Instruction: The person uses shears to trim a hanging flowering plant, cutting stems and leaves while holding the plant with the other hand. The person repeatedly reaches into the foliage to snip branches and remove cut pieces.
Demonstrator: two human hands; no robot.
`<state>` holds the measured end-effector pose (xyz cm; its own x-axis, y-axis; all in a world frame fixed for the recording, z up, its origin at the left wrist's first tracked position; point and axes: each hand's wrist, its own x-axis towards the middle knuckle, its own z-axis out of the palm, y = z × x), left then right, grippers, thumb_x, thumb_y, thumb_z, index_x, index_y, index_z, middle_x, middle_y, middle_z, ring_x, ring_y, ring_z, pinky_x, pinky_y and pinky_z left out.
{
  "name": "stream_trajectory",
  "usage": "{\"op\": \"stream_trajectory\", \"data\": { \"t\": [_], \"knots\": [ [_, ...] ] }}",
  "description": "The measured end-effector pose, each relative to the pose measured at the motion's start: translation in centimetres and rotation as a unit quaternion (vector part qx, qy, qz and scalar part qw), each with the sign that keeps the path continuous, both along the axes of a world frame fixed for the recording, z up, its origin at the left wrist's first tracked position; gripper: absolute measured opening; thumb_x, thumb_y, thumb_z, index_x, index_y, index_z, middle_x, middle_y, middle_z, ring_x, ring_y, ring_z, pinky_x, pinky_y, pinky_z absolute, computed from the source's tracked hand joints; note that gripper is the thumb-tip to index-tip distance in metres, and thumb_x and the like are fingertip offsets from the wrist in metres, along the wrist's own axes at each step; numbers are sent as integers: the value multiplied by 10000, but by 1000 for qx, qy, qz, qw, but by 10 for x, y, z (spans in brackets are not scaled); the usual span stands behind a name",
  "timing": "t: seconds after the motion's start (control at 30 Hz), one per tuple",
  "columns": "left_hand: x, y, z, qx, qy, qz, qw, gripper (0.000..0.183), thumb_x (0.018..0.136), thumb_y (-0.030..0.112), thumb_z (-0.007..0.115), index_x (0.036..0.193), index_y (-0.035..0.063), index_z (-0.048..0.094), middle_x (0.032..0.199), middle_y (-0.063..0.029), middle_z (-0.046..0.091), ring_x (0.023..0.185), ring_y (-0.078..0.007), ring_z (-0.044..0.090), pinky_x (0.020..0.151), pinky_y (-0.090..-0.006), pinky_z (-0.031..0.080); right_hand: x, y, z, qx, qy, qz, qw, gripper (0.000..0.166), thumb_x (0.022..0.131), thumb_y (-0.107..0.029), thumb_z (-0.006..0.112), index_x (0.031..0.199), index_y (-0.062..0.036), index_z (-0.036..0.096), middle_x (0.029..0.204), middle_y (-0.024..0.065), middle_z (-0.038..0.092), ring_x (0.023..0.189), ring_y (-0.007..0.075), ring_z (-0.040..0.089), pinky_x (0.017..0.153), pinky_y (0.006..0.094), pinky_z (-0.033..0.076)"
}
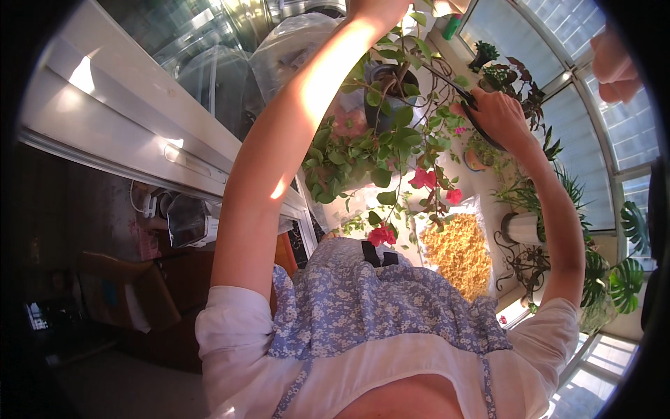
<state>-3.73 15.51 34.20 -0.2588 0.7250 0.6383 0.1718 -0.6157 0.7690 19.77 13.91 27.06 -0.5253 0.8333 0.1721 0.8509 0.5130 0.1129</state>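
Note:
My right hand (497, 118) grips a pair of black-handled scissors (465, 93). Their blades point up and left among the thin stems of a trailing potted plant, apparently a bougainvillea (403, 137). Whether the blades touch a stem is hard to make out. At the top edge, my left hand (378, 9) is partly cut off above the plant's upper leaves, and its fingers are out of sight. The plant grows in a dark pot (378, 118), its leafy branches hanging over the rim toward me. Red-pink blooms (382, 234) hang at the branch ends.
Yellow dried pieces (458, 251) lie spread on a pale sheet beyond my floral apron (361, 298). At right, a white pot (523, 229), a wrought-iron stand (523, 264) and monstera leaves (626, 283) line the windows. A sliding door frame (141, 118) and clear plastic bags (293, 44) are at left.

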Motion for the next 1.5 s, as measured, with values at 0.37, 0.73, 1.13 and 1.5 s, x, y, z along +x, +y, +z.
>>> {"op": "stream_trajectory", "data": {
  "t": [0.37, 0.73, 1.13, 1.5],
  "knots": [
    [3, 20, -10, 159, 78, 10, 984, 77, 757, 37, 607, 705, -15, 631, 561, -122, 579, 480, -177, 573, 461, -320, 426, -22, -9, 10, -571, 318, -133, 745, 649, 805, -713, 484, 693, -75, 448, 487, -44, 342, 383, 68, 371, 395, 241, 377],
    [10, 40, -12, 292, 155, 96, 939, 131, 712, 68, 689, 651, 3, 593, 586, -141, 586, 519, -270, 586, 487, -361, 450, -33, -6, -1, -638, 409, -137, 638, 678, 822, -699, 469, 765, -23, 459, 469, -23, 350, 367, 75, 400, 368, 228, 388],
    [15, 23, -7, 165, 55, 0, 985, 177, 726, 117, 719, 701, -24, 616, 584, -115, 614, 513, -157, 576, 488, -308, 441, -45, -30, -9, -620, 469, -164, 606, 673, 824, -695, 472, 809, -22, 472, 483, -22, 381, 380, 87, 398, 406, 257, 404],
    [23, 39, -12, 234, 83, -12, 969, 147, 735, 62, 673, 658, -23, 580, 575, -131, 603, 492, -190, 583, 477, -328, 443, -57, -29, -11, -624, 528, -168, 552, 672, 831, -667, 497, 846, 4, 465, 493, -20, 378, 391, 89, 376, 413, 274, 388]
  ]
}}
